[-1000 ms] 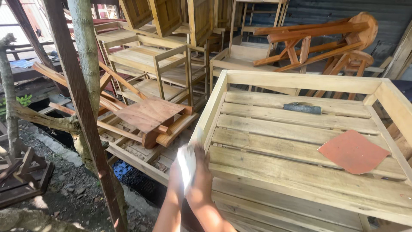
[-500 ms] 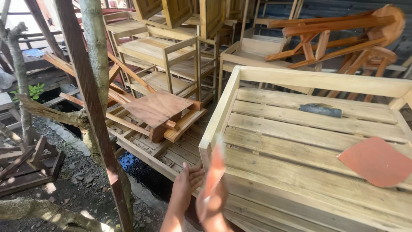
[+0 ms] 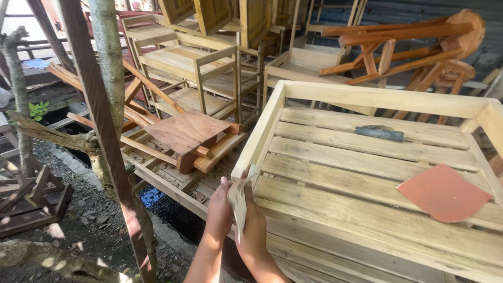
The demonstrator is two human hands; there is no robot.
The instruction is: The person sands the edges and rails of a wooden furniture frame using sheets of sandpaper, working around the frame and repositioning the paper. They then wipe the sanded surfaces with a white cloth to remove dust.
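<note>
**Pale sheet being pinched at the frame's corner**

The left hand [image 3: 220, 202] is being curled shut around the near edge of a pale abrasive sheet [image 3: 238, 196], at the near left corner of the slatted wooden frame [image 3: 367, 99]. The sheet is judged light and limp, best pinched by its edges. The right hand [image 3: 255, 220] is being closed on its other face.

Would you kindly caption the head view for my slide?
Both hands, left hand and right hand, press pale sandpaper against a slatted wooden frame corner.
</note>
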